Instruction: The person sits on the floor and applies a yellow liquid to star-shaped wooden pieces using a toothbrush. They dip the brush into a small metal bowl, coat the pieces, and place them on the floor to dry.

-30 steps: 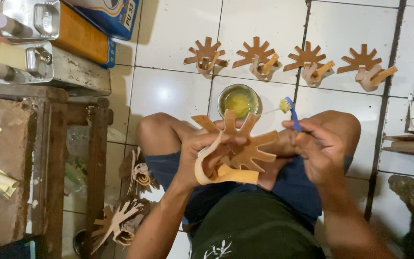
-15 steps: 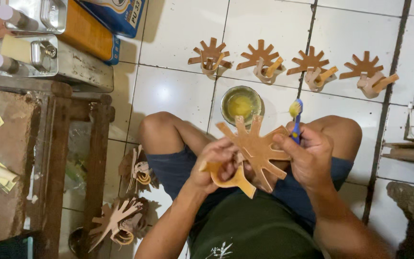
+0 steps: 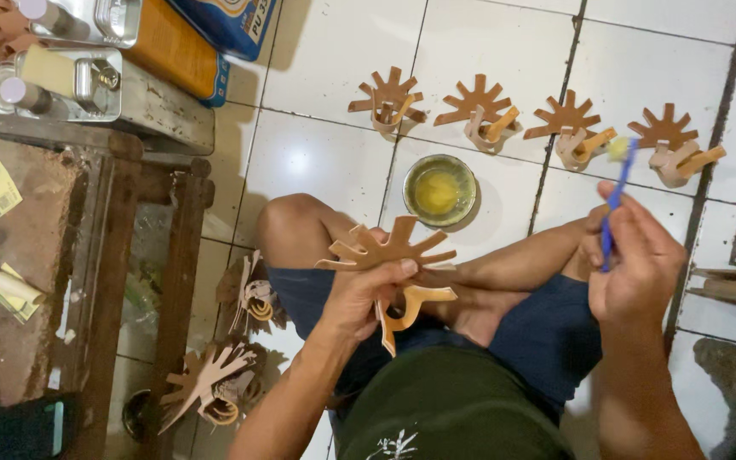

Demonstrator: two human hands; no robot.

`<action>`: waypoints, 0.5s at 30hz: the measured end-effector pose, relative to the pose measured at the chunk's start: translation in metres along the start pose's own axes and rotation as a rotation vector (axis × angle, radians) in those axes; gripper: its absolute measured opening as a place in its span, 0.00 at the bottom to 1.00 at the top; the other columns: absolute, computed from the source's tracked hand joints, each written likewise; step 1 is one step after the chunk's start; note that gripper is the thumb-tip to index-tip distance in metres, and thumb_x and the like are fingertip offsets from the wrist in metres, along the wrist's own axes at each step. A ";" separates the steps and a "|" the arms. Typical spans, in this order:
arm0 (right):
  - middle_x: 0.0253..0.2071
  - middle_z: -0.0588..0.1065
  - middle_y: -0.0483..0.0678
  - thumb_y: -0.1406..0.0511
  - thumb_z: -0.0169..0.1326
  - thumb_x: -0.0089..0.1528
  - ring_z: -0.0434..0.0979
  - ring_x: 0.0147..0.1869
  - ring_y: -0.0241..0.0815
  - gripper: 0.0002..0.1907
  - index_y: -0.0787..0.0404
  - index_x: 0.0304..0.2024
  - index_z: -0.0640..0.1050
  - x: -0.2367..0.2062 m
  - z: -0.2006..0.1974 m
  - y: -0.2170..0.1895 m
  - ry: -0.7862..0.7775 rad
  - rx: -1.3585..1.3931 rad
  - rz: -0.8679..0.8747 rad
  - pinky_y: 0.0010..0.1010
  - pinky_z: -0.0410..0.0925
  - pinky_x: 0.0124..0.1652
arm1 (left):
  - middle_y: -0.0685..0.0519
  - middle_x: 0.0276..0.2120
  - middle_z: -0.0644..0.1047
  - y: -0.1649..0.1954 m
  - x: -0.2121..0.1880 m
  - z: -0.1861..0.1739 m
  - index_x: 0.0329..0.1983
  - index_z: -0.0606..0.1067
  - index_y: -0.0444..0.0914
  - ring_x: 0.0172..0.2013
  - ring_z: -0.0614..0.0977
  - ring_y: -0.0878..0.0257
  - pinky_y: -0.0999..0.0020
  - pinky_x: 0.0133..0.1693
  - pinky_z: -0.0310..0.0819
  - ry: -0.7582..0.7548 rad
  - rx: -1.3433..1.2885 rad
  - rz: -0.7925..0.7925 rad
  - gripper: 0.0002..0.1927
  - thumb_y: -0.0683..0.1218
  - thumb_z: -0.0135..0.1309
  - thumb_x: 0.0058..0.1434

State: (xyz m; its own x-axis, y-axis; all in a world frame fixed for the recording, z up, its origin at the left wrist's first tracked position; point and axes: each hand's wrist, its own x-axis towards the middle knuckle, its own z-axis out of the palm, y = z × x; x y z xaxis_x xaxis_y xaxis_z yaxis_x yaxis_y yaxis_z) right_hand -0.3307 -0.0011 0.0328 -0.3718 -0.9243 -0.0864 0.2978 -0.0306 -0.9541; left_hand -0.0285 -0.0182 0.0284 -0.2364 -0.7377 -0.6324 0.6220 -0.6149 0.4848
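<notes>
1. Two dull metal cans [image 3: 87, 81] sit at the upper left on a rough wooden bench [image 3: 95, 213].
2. At centre, the left hand [image 3: 366, 294] grasps a flat, tan, fan-shaped wooden cutout [image 3: 389, 247] over the lap.
3. Above it, a small round bowl [image 3: 439, 189] of yellow glue rests on white tile.
4. At right, the right hand [image 3: 636, 264] clenches a blue brush [image 3: 617, 200], upright.
5. Four matching finished pieces [image 3: 483, 111] line the upper floor.
</notes>
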 end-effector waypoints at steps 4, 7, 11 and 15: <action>0.35 0.76 0.50 0.73 0.53 0.69 0.70 0.33 0.37 0.13 0.73 0.55 0.79 -0.022 0.013 -0.005 -0.273 -0.451 -0.127 0.24 0.62 0.34 | 0.53 0.31 0.77 -0.009 -0.006 0.005 0.51 0.74 0.32 0.26 0.75 0.69 0.74 0.24 0.67 -0.195 0.384 0.138 0.17 0.40 0.63 0.61; 0.36 0.78 0.50 0.75 0.54 0.65 0.76 0.37 0.38 0.13 0.69 0.52 0.80 -0.026 0.027 -0.016 -0.450 -0.687 -0.302 0.24 0.67 0.37 | 0.53 0.31 0.76 -0.007 -0.011 0.006 0.59 0.75 0.29 0.27 0.73 0.70 0.76 0.27 0.65 -0.265 0.548 0.148 0.21 0.43 0.63 0.65; 0.37 0.79 0.51 0.74 0.55 0.65 0.78 0.40 0.37 0.12 0.68 0.51 0.80 -0.024 0.044 -0.025 -0.511 -0.721 -0.375 0.25 0.69 0.40 | 0.58 0.35 0.77 0.002 -0.018 0.012 0.67 0.69 0.34 0.31 0.76 0.73 0.77 0.31 0.70 -0.326 0.620 0.163 0.29 0.44 0.60 0.62; 0.33 0.78 0.50 0.75 0.56 0.64 0.75 0.33 0.37 0.13 0.69 0.51 0.81 -0.023 0.049 -0.024 -0.479 -0.738 -0.296 0.25 0.67 0.34 | 0.57 0.37 0.77 0.007 -0.020 0.018 0.67 0.69 0.32 0.32 0.75 0.72 0.76 0.33 0.71 -0.438 0.587 0.176 0.28 0.44 0.59 0.64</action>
State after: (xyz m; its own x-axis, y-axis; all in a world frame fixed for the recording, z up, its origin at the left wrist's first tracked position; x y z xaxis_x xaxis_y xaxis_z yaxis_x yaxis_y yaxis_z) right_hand -0.2861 0.0017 0.0713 0.1084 -0.9810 0.1607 -0.4472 -0.1925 -0.8734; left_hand -0.0332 -0.0131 0.0553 -0.5213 -0.8072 -0.2771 0.2069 -0.4345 0.8766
